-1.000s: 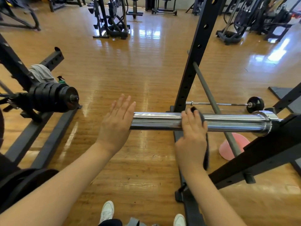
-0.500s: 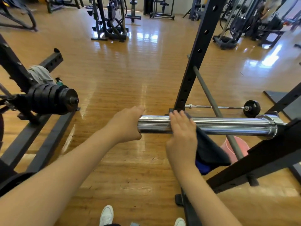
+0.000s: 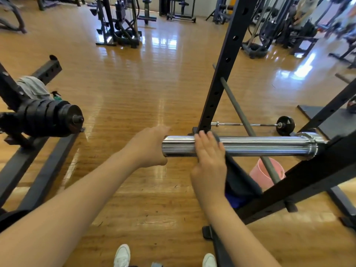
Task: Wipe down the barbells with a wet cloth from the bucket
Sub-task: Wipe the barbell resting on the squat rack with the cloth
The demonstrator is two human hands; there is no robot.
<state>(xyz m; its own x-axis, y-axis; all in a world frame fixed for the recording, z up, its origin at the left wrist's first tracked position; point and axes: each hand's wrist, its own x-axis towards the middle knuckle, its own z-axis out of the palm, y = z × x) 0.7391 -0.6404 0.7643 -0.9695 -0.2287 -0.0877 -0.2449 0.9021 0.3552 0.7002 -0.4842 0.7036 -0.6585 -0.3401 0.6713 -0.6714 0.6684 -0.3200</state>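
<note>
A chrome barbell sleeve (image 3: 260, 146) lies level across the rack, its collar at the right. My left hand (image 3: 148, 147) cups the sleeve's free end, fingers bent over the far side and thumb underneath. My right hand (image 3: 209, 160) lies over the sleeve a little right of that end and holds a dark cloth (image 3: 240, 182) against the metal. The rest of the cloth hangs down below the sleeve, with a blue patch at its lower edge. A pink bucket (image 3: 258, 174) stands on the floor beneath the sleeve, partly hidden by a grey bar.
A black rack upright (image 3: 221, 74) rises just behind the sleeve, with a slanted grey bar (image 3: 240, 116) leaning by it. A small barbell (image 3: 285, 125) lies on the wooden floor beyond. Stacked black plates (image 3: 48, 118) and a grey towel (image 3: 32, 87) sit on a rack at left.
My left hand went from flat with straight fingers to cupped over the sleeve's end. My right hand slid left along the sleeve with the cloth, which now hangs lower.
</note>
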